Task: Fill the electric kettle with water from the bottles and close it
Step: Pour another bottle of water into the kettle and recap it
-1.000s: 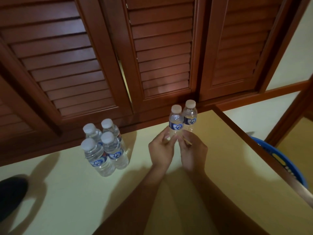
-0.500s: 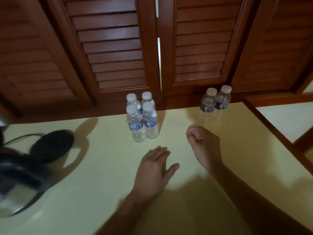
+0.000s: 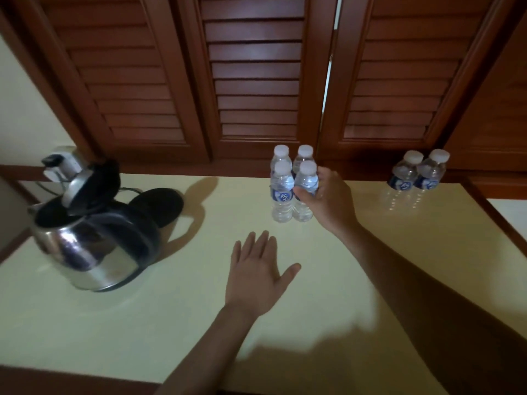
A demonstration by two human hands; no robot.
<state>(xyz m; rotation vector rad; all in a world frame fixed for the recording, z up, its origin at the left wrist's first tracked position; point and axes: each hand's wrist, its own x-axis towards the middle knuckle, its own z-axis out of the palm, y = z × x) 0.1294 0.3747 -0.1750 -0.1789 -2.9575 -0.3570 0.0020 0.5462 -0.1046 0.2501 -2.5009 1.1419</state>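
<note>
The right hand is wrapped around the front right bottle in a cluster of four capped bottles standing near the back of the table, thumb on the near face and fingers curled round the far side, though whether the grip has fully tightened is hard to tell from this angle. The left hand floats flat and spread above the table, holding nothing. To do this pick well, the bottle should probably be lifted straight up before it is drawn away, since its neighbours stand touching it and a sideways pull could topple them; the free left hand looks well placed to take the cap once the bottle is clear. The kettle sits at the left of the table, off its round black base, with its lid tipped up and the mouth open, so pouring can follow directly. Two more capped bottles, seemingly empty, stand well apart at the right. Compared with half a second ago, the right hand has gone from a loose fist beside the right pair to grasping this bottle, the left hand has barely shifted, and the view has swung left to bring the kettle fully in.
</note>
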